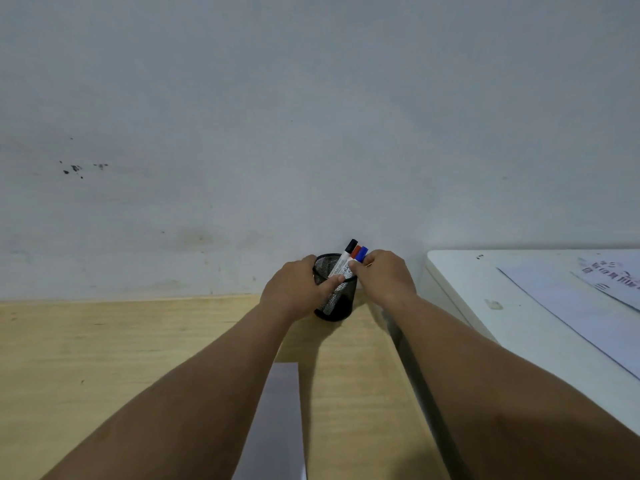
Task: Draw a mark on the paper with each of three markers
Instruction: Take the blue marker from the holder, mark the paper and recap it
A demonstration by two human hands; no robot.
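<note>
Nearest the camera, a sheet of paper (277,420) lies flat on the wooden table (104,358), between the two bare forearms that reach forward over it. No marks show on the part of the sheet in view, though it is glossy with glare and its lower end runs out of the picture. Further on, close to the wall (311,116), stands a black mesh cup (334,303). The left hand (294,289) is wrapped around the cup's side, thumb across the front, steadying it. The right hand (384,277) has its fingertips pinched on the markers (355,254), which stand bunched upright in the cup with black, red and blue caps poking above the rim. Whether it grips one marker or several I cannot tell. To the right sits a white cabinet (485,289) with printed sheets (588,306) on top, apart from the work.

The step in hand looks like the very first: picking a marker out of the cup. Next it calls for lifting a single marker clear without dragging the others, pulling off its cap, likely with the left hand once the cup is let go, and bringing the tip back down to the sheet
</note>
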